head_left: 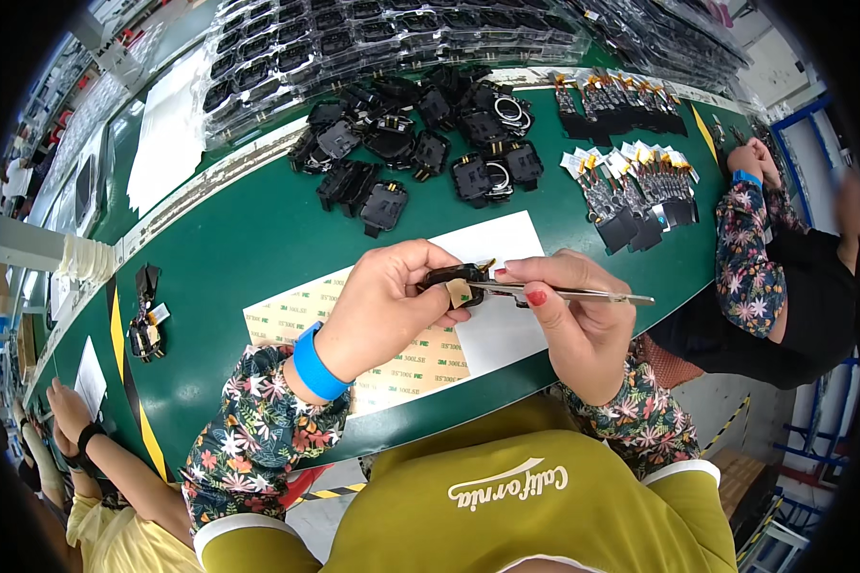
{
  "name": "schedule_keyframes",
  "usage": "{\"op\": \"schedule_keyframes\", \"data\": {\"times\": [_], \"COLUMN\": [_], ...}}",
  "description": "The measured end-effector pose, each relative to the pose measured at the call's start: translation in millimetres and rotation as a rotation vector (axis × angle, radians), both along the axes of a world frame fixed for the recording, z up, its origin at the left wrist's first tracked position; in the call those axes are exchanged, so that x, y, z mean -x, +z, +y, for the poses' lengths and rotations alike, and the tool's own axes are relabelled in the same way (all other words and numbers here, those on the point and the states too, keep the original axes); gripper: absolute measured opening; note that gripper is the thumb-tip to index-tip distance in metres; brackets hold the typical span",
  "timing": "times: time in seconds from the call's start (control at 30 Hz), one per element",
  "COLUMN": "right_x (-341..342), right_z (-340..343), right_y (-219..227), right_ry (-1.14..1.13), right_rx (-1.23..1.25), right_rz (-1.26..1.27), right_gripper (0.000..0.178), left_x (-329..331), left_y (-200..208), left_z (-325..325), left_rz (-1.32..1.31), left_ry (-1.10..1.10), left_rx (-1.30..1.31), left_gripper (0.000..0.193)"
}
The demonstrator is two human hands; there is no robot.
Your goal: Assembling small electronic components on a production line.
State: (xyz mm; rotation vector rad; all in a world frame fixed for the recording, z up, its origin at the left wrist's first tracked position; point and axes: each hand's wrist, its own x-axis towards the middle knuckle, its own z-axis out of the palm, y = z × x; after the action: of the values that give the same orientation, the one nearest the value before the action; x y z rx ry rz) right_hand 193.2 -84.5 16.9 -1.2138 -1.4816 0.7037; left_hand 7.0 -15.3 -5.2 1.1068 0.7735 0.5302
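My left hand [377, 306], with a blue band at its wrist, grips a small black plastic housing [439, 276] between thumb and fingers. A small tan piece of adhesive tape [460, 293] shows at the housing, by the left thumb tip. Closed around metal tweezers [607, 296], my right hand [588, 334] brings their tips to the housing and tape. Whether the tips pinch the tape I cannot tell. Below both hands lie a sheet of printed tan adhesive [401, 372] and white paper [511, 339] on the green table.
Black housings [387, 143] are heaped beyond my hands, with clear trays [287, 57] of parts behind. Batteries with wires [640, 191] lie in rows at the right. A black part with wires [146, 329] sits at the left. Co-workers' hands [755, 158] are at both sides.
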Motion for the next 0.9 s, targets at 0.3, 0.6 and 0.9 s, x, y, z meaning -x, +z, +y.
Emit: {"op": "schedule_keyframes", "data": {"times": [0.3, 0.6, 0.9], "right_x": [-4.7, 0.9, 8.0], "right_z": [3.0, 8.1, 22.7], "right_y": [1.9, -4.4, 5.2], "right_ry": [0.098, 0.226, 0.112], "right_rx": [-0.145, -0.683, -0.231], "right_rz": [-0.219, -0.681, -0.599], "right_gripper": [0.014, 0.019, 0.024], "left_x": [1.0, -0.4, 3.4], "left_y": [-1.0, -0.7, -4.6], "left_z": [-0.5, 1.0, 1.3], "left_rz": [-0.011, -0.018, -0.026], "left_ry": [0.006, -0.001, -0.026], "left_rx": [-0.005, -0.016, -0.061], "left_gripper": [0.017, 0.018, 0.019]}}
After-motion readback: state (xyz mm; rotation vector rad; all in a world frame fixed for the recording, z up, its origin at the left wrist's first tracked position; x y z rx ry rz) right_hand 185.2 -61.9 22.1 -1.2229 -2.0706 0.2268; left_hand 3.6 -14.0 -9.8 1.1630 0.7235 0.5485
